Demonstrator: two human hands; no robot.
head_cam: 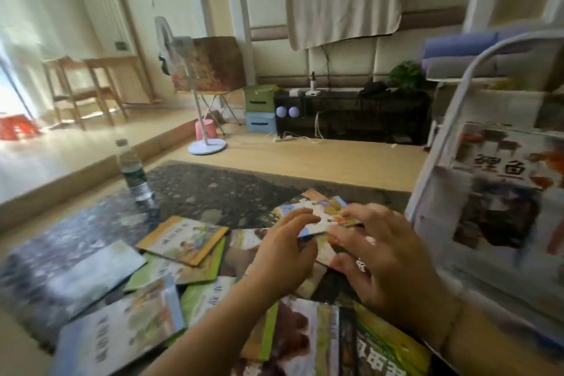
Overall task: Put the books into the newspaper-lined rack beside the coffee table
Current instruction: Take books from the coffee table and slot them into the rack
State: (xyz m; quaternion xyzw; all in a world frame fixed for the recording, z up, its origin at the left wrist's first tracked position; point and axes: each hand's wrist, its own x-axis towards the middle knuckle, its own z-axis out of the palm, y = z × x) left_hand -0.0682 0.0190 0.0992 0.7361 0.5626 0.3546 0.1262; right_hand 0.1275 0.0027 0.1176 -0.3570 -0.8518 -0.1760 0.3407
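Note:
Several thin picture books lie scattered over the dark speckled coffee table (pixel 198 189). One with a blue edge and a white and orange cover (pixel 317 217) lies near the table's far right. My left hand (pixel 283 253) grips its near left edge with curled fingers. My right hand (pixel 384 256) rests on its right side, fingers spread. An orange-bordered book (pixel 183 238) and a grey-blue one (pixel 119 330) lie to the left. The white-framed rack (pixel 442 137), lined with newspaper, stands at the right and holds a book with orange fish (pixel 512 168).
A plastic water bottle (pixel 134 174) stands on the table's far left part. Green-covered books (pixel 387 351) lie near my forearms. Beyond the table are a white floor stand (pixel 207 143), a pink stool (pixel 206 129), storage boxes (pixel 259 110) and a black low shelf (pixel 354 116).

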